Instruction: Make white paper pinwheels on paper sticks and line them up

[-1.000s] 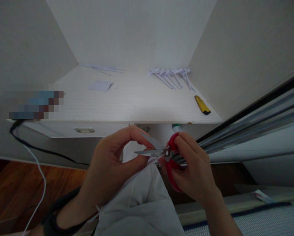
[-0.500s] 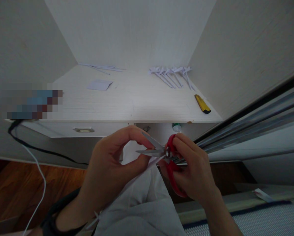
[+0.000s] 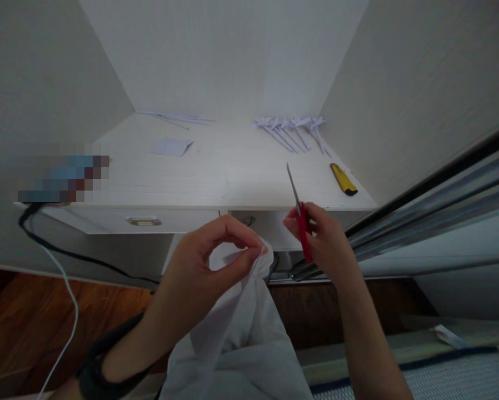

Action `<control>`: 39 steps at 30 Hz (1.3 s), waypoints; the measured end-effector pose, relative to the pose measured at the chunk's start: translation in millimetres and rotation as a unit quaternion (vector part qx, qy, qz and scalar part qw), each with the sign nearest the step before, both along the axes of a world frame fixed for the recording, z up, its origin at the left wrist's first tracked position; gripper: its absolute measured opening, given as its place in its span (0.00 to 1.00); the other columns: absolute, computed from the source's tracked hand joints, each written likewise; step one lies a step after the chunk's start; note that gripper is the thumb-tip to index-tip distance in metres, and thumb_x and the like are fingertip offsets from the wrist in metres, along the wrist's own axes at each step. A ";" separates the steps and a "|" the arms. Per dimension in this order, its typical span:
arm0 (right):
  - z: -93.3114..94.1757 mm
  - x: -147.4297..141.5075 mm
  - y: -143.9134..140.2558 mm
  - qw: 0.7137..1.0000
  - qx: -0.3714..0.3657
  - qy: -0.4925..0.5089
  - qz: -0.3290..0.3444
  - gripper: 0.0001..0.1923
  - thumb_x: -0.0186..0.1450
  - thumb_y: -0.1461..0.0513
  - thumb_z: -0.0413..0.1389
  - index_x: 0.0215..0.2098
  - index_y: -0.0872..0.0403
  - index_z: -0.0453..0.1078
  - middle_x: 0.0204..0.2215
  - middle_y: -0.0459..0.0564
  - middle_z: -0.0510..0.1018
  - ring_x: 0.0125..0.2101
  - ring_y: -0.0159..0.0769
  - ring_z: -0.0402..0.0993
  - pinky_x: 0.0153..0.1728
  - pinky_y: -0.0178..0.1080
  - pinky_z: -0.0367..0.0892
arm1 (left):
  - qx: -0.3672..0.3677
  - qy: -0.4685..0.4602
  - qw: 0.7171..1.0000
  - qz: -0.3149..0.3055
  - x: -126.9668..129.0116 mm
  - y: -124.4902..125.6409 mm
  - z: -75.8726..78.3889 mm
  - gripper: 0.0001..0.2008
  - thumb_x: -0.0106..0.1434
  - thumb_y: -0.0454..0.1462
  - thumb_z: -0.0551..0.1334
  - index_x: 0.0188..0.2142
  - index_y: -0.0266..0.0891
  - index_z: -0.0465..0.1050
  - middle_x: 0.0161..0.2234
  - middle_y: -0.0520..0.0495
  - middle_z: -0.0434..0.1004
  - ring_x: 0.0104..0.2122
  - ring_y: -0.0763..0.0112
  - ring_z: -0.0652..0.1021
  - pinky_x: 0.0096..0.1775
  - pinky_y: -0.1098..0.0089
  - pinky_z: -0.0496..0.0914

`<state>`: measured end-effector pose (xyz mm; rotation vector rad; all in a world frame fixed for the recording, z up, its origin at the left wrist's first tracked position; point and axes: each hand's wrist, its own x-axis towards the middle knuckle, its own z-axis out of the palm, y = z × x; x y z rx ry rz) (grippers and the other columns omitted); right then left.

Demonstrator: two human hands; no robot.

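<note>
Lower centre, my left hand (image 3: 210, 264) is closed in a pinch, thumb against fingertips, on a pale strip of paper (image 3: 222, 322). The strip hangs down over my light grey trousers (image 3: 249, 364) and blends with them, so its outline is hard to make out. To the right, my right hand (image 3: 327, 239) grips red-handled scissors (image 3: 303, 225). Their blades are together and point up and away, over the front edge of the white desk (image 3: 191, 186). The scissors are apart from the paper.
Several folded paper pieces with rolled stems (image 3: 289, 130) lie at the back right. Thin paper sticks (image 3: 178, 118) and a folded paper (image 3: 172, 147) lie back left. A yellow cutter (image 3: 343, 179) is at the right. Cables (image 3: 86, 258) hang at the left.
The scissors, open at the paper beside my left fingers before, have moved up and right and closed. My left hand keeps its pinch at nearly the same spot.
</note>
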<state>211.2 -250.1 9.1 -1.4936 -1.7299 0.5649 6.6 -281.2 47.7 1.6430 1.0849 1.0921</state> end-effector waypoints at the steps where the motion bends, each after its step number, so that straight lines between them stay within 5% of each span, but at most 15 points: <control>1: -2.3 5.0 11.2 0.998 0.023 -0.051 -0.042 0.07 0.60 0.60 0.56 0.35 0.56 0.67 0.31 0.52 0.75 0.32 0.40 0.72 0.34 0.40 0.66 | -0.005 0.003 1.000 -0.006 -0.4 2.2 -1.8 0.05 0.57 0.29 0.64 0.29 0.41 0.74 0.28 0.55 0.78 0.30 0.77 0.77 0.34 0.78 0.70; 5: -11.9 21.4 58.2 0.971 0.075 -0.204 -0.095 0.15 0.56 0.68 0.55 0.43 0.59 0.68 0.39 0.60 0.76 0.41 0.49 0.72 0.44 0.47 0.66 | -0.037 -0.018 0.999 -0.027 -0.7 10.5 -7.9 0.04 0.56 0.30 0.65 0.29 0.41 0.75 0.28 0.55 0.78 0.30 0.77 0.77 0.34 0.80 0.70; 9: -18.2 27.7 94.9 0.956 0.036 -0.273 -0.104 0.20 0.55 0.69 0.58 0.47 0.63 0.68 0.43 0.64 0.75 0.44 0.51 0.71 0.45 0.47 0.66 | -0.071 -0.044 0.996 -0.034 -1.9 14.5 -11.0 0.03 0.55 0.31 0.66 0.29 0.40 0.75 0.27 0.54 0.79 0.29 0.78 0.77 0.33 0.80 0.71; 20: -35.0 23.4 144.9 0.950 0.008 -0.309 -0.031 0.16 0.64 0.64 0.55 0.48 0.64 0.71 0.44 0.63 0.69 0.46 0.46 0.68 0.48 0.42 0.63 | -0.131 -0.040 0.991 -0.011 -7.6 48.6 -16.4 0.01 0.54 0.34 0.66 0.26 0.38 0.75 0.27 0.50 0.79 0.28 0.71 0.77 0.29 0.74 0.70; 27: -31.6 22.5 171.2 0.943 0.001 -0.332 0.005 0.12 0.65 0.63 0.54 0.43 0.64 0.72 0.42 0.62 0.70 0.44 0.46 0.66 0.46 0.43 0.63 | -0.219 -0.054 0.974 0.005 -19.8 101.2 -23.9 0.05 0.51 0.38 0.69 0.28 0.40 0.77 0.24 0.51 0.79 0.23 0.72 0.75 0.24 0.75 0.65; 32: -24.9 20.5 188.4 0.932 0.008 -0.361 -0.007 0.08 0.62 0.64 0.56 0.37 0.62 0.74 0.40 0.63 0.71 0.42 0.47 0.69 0.43 0.44 0.66 | -0.199 -0.037 0.979 0.016 -27.8 151.9 -30.7 0.05 0.52 0.37 0.68 0.29 0.40 0.77 0.25 0.51 0.79 0.23 0.73 0.75 0.24 0.75 0.65; 35: -13.1 8.3 199.5 0.946 0.076 -0.314 -0.023 0.06 0.63 0.65 0.55 0.35 0.60 0.73 0.40 0.61 0.71 0.41 0.46 0.70 0.43 0.46 0.66 | -0.169 -0.024 0.985 0.006 -31.1 186.6 -37.7 0.05 0.52 0.37 0.68 0.29 0.40 0.78 0.26 0.50 0.80 0.25 0.71 0.76 0.27 0.73 0.67; 39: 6.7 -27.4 210.3 0.963 0.181 -0.160 0.118 0.04 0.65 0.62 0.55 0.36 0.56 0.70 0.36 0.52 0.71 0.41 0.38 0.69 0.45 0.43 0.65 | -0.144 -0.008 0.990 -0.009 -33.4 229.7 -49.1 0.05 0.50 0.36 0.68 0.28 0.39 0.77 0.26 0.49 0.81 0.27 0.69 0.78 0.32 0.71 0.69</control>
